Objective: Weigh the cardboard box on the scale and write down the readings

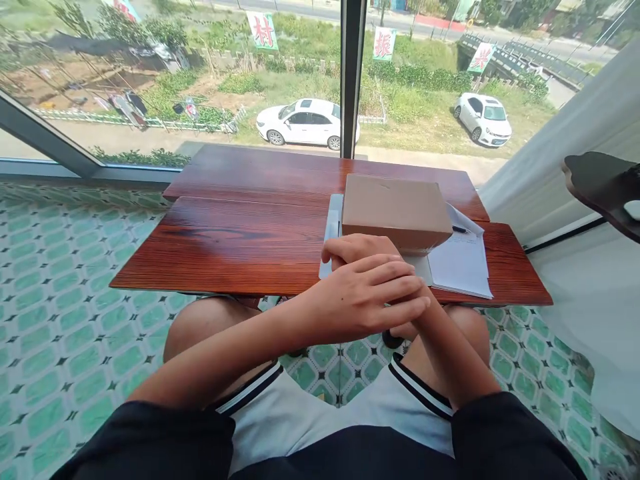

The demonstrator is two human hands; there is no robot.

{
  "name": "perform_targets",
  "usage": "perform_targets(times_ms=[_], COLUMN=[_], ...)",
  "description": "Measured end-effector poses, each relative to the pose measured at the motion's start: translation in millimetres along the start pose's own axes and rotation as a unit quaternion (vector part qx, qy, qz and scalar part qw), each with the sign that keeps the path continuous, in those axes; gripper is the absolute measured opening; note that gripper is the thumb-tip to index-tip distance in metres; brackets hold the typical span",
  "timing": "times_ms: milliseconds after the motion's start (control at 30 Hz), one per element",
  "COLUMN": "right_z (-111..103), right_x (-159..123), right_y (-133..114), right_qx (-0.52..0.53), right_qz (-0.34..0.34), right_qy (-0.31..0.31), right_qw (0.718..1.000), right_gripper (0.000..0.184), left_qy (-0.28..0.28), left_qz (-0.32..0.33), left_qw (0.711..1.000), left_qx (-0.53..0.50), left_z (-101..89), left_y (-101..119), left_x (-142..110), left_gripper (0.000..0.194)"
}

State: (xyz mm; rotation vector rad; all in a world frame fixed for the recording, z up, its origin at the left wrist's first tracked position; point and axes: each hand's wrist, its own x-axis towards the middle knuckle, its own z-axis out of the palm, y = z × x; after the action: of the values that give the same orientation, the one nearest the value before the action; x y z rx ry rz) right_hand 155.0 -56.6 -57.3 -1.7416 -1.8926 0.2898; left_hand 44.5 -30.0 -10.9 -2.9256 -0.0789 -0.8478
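My left hand [373, 293] rests across the wrist and back of my right hand, its fingers stretched out and slightly apart, holding nothing. Beneath it, my right hand [363, 247] points left with loosely curled fingers; nothing shows in them, and part of the hand is covered. Just beyond both hands sits a closed brown cardboard box [395, 203]. Under the box lies a flat light-grey item [332, 230], mostly hidden, whose kind I cannot make out. White sheets of paper [463, 263] stick out to the right of the box, with a dark pen [460, 229] on them.
The reddish-brown wooden table [240, 247] stands across my knees, against a large window. A dark, curved object [603, 190] juts in at the right, by a white curtain [565, 287]. Green patterned tiles [65, 287] cover the floor.
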Motion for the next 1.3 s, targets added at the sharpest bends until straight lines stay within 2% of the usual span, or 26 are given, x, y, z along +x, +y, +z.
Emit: perform_targets(times_ms=[67, 100, 167, 233, 300, 367, 467, 533, 633, 733, 800, 900, 1000, 1067, 1200, 1300], right_z=[10, 12, 3, -19, -44, -64, -76, -79, -84, -90, -92, -92, -93, -94, -94, -92], right_x=[-16, -18, -7, 17, 39, 53, 55, 54, 56, 61, 62, 61, 62, 64, 67, 67], right_y=[4, 5, 8, 15, 27, 39, 55, 67, 88, 107, 115, 117, 113, 110, 108, 108], right_qx=[0.046, 0.054, 0.057, 0.071, 0.063, 0.051, 0.043, 0.034, -0.008, -0.044, -0.071, -0.105, -0.116, -0.118, -0.125, -0.139], right_qz=[0.070, 0.080, 0.062, -0.021, -0.163, -0.182, -0.150, -0.110, -0.034, 0.052, 0.112, 0.184, 0.235, 0.259, 0.259, 0.239], right_qy=[0.091, 0.105, 0.081, 0.006, -0.092, -0.074, -0.003, 0.082, 0.211, 0.255, 0.240, 0.165, 0.076, 0.046, 0.014, 0.009], right_qw=[0.992, 0.990, 0.993, 0.997, 0.980, 0.979, 0.988, 0.990, 0.977, 0.965, 0.962, 0.963, 0.962, 0.958, 0.958, 0.961], right_gripper=[0.053, 0.054, 0.050, 0.035, 0.021, 0.017, 0.019, 0.026, 0.036, 0.048, 0.059, 0.070, 0.074, 0.076, 0.076, 0.080], left_qy=[0.000, 0.005, 0.011, 0.011, 0.017, 0.029, 0.053, 0.092, 0.160, 0.176, 0.164, 0.136, 0.103, 0.088, 0.088, 0.087], left_qz=[-0.001, -0.002, -0.003, -0.012, -0.025, -0.042, -0.093, -0.148, -0.240, -0.342, -0.409, -0.486, -0.540, -0.556, -0.515, -0.510], left_qw=[0.999, 0.998, 0.996, 0.994, 0.993, 0.992, 0.988, 0.980, 0.956, 0.923, 0.897, 0.854, 0.803, 0.776, 0.769, 0.774], left_qx=[0.042, 0.059, 0.087, 0.106, 0.114, 0.116, 0.112, 0.095, 0.059, 0.013, -0.035, -0.129, -0.229, -0.283, -0.368, -0.364], left_z=[3.9, 5.7, 9.4, 13.2, 16.9, 19.5, 20.4, 19.0, 17.0, 19.3, 24.4, 34.4, 41.2, 42.1, 38.4, 37.1], left_y=[-4, -6, -10, -13, -17, -22, -32, -41, -55, -68, -77, -86, -89, -88, -84, -83], left_x=[-1, -2, -5, -8, -11, -15, -19, -21, -24, -28, -32, -37, -38, -36, -29, -27], left_gripper=[0.032, 0.034, 0.041, 0.047, 0.049, 0.050, 0.053, 0.053, 0.049, 0.048, 0.053, 0.070, 0.092, 0.098, 0.086, 0.085])
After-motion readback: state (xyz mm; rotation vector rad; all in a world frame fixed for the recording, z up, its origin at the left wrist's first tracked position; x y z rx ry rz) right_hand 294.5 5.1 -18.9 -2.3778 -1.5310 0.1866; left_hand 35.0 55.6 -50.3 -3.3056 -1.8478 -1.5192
